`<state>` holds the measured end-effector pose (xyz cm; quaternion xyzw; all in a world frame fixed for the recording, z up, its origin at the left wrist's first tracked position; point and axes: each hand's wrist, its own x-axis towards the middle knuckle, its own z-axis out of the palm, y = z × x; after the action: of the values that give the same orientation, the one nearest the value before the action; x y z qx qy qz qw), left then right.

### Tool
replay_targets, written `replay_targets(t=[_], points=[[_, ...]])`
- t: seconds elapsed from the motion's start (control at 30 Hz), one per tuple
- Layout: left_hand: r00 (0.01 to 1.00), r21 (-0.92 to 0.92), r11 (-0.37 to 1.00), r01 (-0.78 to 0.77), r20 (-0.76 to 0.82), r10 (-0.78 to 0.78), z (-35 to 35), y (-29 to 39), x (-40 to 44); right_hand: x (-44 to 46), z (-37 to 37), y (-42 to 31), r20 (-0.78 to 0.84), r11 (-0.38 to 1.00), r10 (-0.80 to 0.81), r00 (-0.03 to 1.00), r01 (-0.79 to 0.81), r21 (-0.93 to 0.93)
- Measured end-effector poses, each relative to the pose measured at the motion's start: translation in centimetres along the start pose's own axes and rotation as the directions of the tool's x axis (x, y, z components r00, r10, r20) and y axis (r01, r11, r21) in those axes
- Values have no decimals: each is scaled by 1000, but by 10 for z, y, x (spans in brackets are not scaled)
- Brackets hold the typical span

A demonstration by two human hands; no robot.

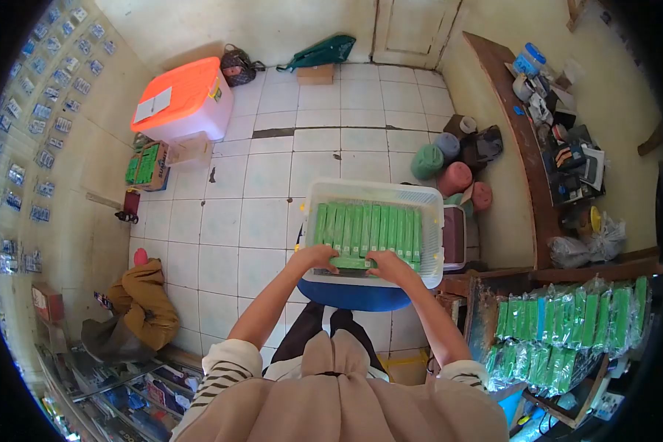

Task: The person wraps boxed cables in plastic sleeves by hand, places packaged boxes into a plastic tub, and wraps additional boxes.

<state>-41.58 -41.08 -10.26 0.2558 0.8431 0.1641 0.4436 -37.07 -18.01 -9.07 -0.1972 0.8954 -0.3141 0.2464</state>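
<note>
Beige garment (324, 405) lies nearest, and beyond it two hands work over a white basket (433, 221).
Left hand (317, 258) and right hand (392, 267) each have a closed grip, fingers bent on opposite ends of one crosswise green pack (351, 262). It is inside the basket, at the near side of a row of green packs (368, 227); a blue base (357, 297) shows below.
</note>
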Motion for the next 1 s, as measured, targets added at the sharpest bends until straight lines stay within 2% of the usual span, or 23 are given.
replay_targets(t=[0.03, 0.1, 0.33, 0.4, 0.63, 0.7, 0.73, 0.8, 0.83, 0.9, 0.97, 1.0], points=[[1000, 1, 1000, -5, 7, 5, 4, -1, 4, 1, 6, 3, -1, 1000, 8, 1000, -8, 3], [990, 44, 997, 59, 124, -64, 11, -1, 10, 4, 14, 5, 0, 1000, -13, 1000, 13, 27], [990, -38, 998, 53, 132, -47, 6, -9, 21, 6, 18, 8, 10, 997, 48, 999, -49, 64], [972, 98, 990, 99, 203, -117, -1, -6, 22, 6, 20, 12, 10, 987, 62, 998, -62, 150], [975, 156, 986, 52, 204, -84, -14, 4, 17, 9, 22, 15, 41, 981, 93, 995, -98, 168], [984, -2, 1000, 19, 175, -18, -23, 8, 17, 9, 16, 11, 75, 929, 164, 984, -180, 323], [984, -2, 1000, 21, 178, -20, -22, 3, 22, 8, 11, 9, 77, 928, 163, 984, -180, 326], [998, -197, 979, 57, 12, -56, -19, -9, 33, 2, -2, 3, -66, 944, 194, 979, -168, 284], [998, -198, 978, 58, 17, -56, -25, -6, 30, 0, -8, 1, -64, 943, 196, 978, -170, 287], [992, -250, 967, -48, -124, 18, -36, 0, 22, -4, -16, 1, -97, 904, 284, 954, -233, 358], [993, -276, 959, -59, -113, 29, -50, 7, 13, -5, -16, 4, -75, 892, 275, 958, -226, 392], [993, -301, 951, -71, -114, 38, -56, 7, 12, -4, -15, 4, -63, 846, 268, 961, -204, 493]])
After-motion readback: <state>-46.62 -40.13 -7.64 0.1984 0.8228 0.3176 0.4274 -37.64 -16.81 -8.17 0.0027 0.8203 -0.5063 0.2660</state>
